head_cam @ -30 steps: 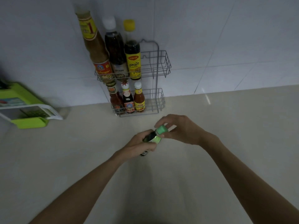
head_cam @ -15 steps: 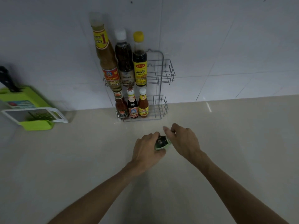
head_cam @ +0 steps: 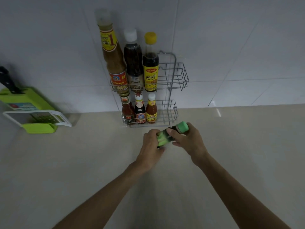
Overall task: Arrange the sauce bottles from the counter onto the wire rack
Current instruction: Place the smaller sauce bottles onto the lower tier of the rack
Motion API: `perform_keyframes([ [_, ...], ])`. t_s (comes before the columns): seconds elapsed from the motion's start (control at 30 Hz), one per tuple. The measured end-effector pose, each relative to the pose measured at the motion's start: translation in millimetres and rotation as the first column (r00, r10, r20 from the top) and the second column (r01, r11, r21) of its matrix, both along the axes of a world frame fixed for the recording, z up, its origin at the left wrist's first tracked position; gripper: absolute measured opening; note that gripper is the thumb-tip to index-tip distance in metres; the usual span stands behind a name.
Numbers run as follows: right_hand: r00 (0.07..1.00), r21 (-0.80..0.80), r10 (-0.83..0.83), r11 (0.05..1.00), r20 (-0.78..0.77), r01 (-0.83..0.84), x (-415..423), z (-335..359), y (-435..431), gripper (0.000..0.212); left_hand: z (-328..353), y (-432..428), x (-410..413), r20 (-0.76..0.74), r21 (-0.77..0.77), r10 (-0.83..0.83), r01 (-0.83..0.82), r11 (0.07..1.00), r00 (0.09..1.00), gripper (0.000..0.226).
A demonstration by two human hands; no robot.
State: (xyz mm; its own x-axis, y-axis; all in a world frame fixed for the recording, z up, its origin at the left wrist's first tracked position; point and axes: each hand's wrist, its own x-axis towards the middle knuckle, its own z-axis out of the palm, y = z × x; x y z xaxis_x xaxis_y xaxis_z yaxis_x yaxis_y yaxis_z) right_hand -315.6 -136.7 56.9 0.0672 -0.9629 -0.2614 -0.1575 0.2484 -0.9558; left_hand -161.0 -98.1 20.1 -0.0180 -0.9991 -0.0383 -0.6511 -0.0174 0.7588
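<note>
Beige counter [head_cam: 66, 171], wire rack [head_cam: 175, 83] against tiled wall — both hands, left hand [head_cam: 151, 146] and right hand [head_cam: 188, 141], fingers wrapped around tilted green-capped bottle [head_cam: 171, 133]

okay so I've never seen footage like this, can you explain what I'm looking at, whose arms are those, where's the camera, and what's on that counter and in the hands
There is no machine here: the arms belong to a person working bare-handed. The single picture comes from a wide-angle camera worn on the person's head, looking forward and down, so the arms reach in from the bottom edge.

The left hand and right hand both have a grip on one small bottle with a green cap, tilted with the cap toward the right, just in front of the wire rack.

The rack stands against the tiled wall at the back of the pale counter. Its upper shelf holds three tall bottles, its lower shelf three small sauce bottles. All six sit at the left, so the right side of each shelf is free.

Far left is a green grater set with a black knife handle sticking up behind it.
</note>
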Motion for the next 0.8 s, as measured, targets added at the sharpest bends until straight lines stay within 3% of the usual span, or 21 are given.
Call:
perform_keyframes([
  [0.07,0.999,-0.036,0.032,0.999,-0.04,-0.033,3,-3,-12,0.036,-7,-3,5,-0.052,0.112,-0.038,0.044,0.993,0.998,0.078],
  [0.13,0.974,-0.153,0.057,0.984,-0.221,-0.092,6,0,-31,0.034,-11,-10,17,-0.056,0.143,-0.02,0.028,0.989,0.998,0.091],
  [0.2,0.951,-0.263,-0.016,0.962,-0.309,-0.069,11,4,-52,0.035,-13,-22,31,-0.046,0.114,0.057,-0.051,0.992,0.997,0.089],
  [0.33,0.95,-0.408,-0.115,0.913,-0.29,-0.014,24,0,-96,0.037,-14,-46,55,-0.085,0.064,0.326,-0.321,0.945,0.942,0.087],
  [0.43,0.942,-0.367,-0.054,0.927,-0.331,-0.075,31,-15,-121,0.038,-17,-65,69,-0.122,0.09,0.539,-0.532,0.842,0.833,0.094],
  [0.5,0.916,-0.297,0.047,0.938,-0.398,-0.177,33,-25,-134,0.04,-17,-79,79,-0.184,0.163,0.601,-0.579,0.799,0.778,0.106],
  [0.67,0.843,-0.188,0.189,0.928,-0.504,-0.32,38,-40,-154,0.048,-17,-98,92,-0.372,0.194,0.565,-0.533,0.823,0.737,0.114],
  [0.8,0.729,-0.111,0.256,0.903,-0.634,-0.414,42,-48,-159,0.054,-20,-103,83,-0.43,0.124,0.499,-0.498,0.858,0.753,0.093],
])
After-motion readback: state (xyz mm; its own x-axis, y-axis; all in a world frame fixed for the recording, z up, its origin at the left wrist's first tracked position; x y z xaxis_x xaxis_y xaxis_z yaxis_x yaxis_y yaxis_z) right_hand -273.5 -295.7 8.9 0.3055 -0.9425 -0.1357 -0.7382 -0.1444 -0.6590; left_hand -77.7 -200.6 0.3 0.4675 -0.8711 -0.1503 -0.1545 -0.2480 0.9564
